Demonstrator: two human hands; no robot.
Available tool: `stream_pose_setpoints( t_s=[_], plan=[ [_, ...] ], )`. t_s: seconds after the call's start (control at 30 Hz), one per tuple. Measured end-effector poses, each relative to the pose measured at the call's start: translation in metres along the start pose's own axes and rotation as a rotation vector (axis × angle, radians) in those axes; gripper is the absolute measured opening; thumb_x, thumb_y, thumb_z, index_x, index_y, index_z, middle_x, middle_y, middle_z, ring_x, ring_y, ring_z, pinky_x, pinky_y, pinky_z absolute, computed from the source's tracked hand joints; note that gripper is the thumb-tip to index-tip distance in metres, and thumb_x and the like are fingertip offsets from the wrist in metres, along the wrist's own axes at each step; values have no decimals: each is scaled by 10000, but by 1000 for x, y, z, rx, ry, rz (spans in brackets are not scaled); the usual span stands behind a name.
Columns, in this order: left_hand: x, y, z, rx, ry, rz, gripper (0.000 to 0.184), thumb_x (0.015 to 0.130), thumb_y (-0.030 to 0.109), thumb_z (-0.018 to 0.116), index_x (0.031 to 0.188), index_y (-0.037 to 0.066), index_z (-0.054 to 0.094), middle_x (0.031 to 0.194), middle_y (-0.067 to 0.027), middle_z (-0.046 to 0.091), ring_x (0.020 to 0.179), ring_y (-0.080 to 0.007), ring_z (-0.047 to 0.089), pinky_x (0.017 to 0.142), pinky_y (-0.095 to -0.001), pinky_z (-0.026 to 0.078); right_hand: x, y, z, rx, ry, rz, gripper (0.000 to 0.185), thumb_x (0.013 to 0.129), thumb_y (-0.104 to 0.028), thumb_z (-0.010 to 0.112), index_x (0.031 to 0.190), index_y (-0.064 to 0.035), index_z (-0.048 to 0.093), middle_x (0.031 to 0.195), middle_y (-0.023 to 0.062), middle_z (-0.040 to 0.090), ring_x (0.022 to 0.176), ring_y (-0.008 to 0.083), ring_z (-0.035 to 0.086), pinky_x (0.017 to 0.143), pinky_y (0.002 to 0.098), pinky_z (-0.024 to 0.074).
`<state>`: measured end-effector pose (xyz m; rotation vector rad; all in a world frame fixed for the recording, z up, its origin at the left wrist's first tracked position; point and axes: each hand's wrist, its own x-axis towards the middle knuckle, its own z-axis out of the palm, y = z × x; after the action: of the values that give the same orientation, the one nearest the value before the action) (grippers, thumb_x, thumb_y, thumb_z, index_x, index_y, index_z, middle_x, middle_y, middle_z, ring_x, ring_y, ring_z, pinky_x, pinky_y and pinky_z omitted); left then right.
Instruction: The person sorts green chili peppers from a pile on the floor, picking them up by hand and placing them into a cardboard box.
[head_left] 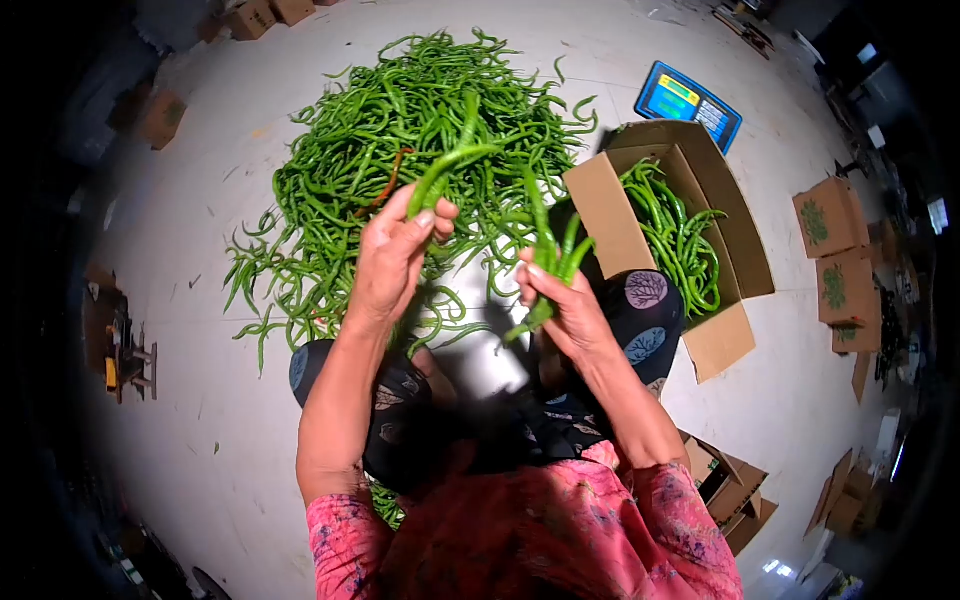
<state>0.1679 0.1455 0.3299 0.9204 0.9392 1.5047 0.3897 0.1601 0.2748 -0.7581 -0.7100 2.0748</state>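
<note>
A few long green chili peppers (440, 178) stick up from my left hand (398, 250), whose fingers are closed round their lower ends. My right hand (563, 305) grips another small bunch of green chili peppers (546, 240), their ends pointing up and one reaching down past the fingers. Both hands are raised above my knees, apart from each other. Beyond them a large heap of green chili peppers (400, 110) lies on the floor, with a reddish pepper (392, 180) among them. An open cardboard box (612, 215) to the right holds more green chili peppers (680, 235).
A blue scale display (690, 105) stands behind the box. Stacked cartons (830, 215) are at the far right, and flattened cardboard (735, 490) lies by my right side. Loose peppers (265, 320) are strewn at the heap's left edge. A small stool (132, 360) is at the left.
</note>
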Motion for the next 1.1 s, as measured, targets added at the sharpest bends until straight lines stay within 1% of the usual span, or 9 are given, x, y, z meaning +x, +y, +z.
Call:
stream_pose_setpoints(
  t_s=[0.2, 0.53, 0.63, 0.8, 0.83, 0.87, 0.93, 0.97, 1.1],
  plan=[
    [-8, -28, 31, 211, 55, -119, 405, 953, 78, 510, 1345, -17, 485, 1125, -76, 600, 1042, -137, 551, 913, -281, 449, 29, 2, 35, -30, -54, -81, 339, 897, -198, 678, 1180, -47, 570, 958, 1, 625, 794, 69, 543, 660, 212, 436],
    [-14, -47, 27, 742, 28, 271, 344, 957, 121, 507, 1265, -28, 542, 1130, -144, 565, 1044, -211, 539, 924, -301, 424, 44, 13, 28, 59, 10, -59, 221, 869, -138, 701, 1061, -91, 601, 895, -28, 619, 775, 76, 573, 628, 226, 454],
    [-17, -34, 40, -122, 240, -119, 365, 993, 209, 475, 1272, -23, 508, 1197, -130, 557, 1136, -213, 525, 957, -352, 424, 41, 15, 31, -85, -1, -107, 251, 885, -140, 674, 1111, -43, 622, 957, -14, 644, 801, 68, 572, 701, 220, 457],
    [-4, -35, 29, 148, 202, -146, 368, 1020, 216, 405, 1283, -28, 485, 1207, -125, 558, 1134, -193, 518, 978, -347, 403, 44, 36, 28, -367, 15, -266, 308, 905, -141, 648, 1182, -17, 596, 1094, 51, 661, 907, 105, 612, 792, 251, 472],
    [-5, -39, 29, 343, -41, 21, 414, 1018, 239, 423, 1317, -46, 454, 1227, -137, 553, 1140, -199, 510, 1002, -315, 378, 41, 35, 28, -578, 109, -246, 303, 906, -106, 629, 1190, -12, 576, 1072, 87, 668, 920, 148, 629, 796, 278, 488],
    [-10, -44, 40, 328, 31, -125, 516, 989, 260, 497, 1373, -62, 375, 1267, -151, 536, 1158, -206, 497, 1012, -293, 366, 40, 38, 26, -652, 103, -343, 303, 907, -97, 623, 1192, -11, 567, 1054, 96, 669, 907, 160, 631, 787, 291, 492],
    [-15, -68, 36, 724, -28, 92, 630, 946, 262, 575, 1418, -51, 300, 1297, -155, 516, 1176, -209, 490, 1008, -307, 376, 39, 44, 21, -797, 97, -539, 304, 907, -80, 610, 1197, -8, 549, 1016, 114, 671, 881, 183, 634, 769, 318, 501],
    [-17, -77, 34, 729, 9, 83, 629, 935, 256, 589, 1410, -46, 308, 1277, -149, 522, 1157, -206, 497, 998, -310, 384, 39, 45, 23, -793, 125, -607, 322, 868, -111, 610, 1159, 12, 546, 969, 226, 634, 851, 381, 625, 719, 414, 486],
    [-16, -73, 42, 579, 60, -30, 542, 921, 230, 602, 1333, -40, 377, 1182, -132, 549, 1090, -180, 519, 958, -306, 411, 43, 53, 14, -1244, 140, -725, 368, 828, -114, 602, 1162, 27, 541, 978, 182, 601, 903, 352, 572, 719, 437, 422]
  ],
)
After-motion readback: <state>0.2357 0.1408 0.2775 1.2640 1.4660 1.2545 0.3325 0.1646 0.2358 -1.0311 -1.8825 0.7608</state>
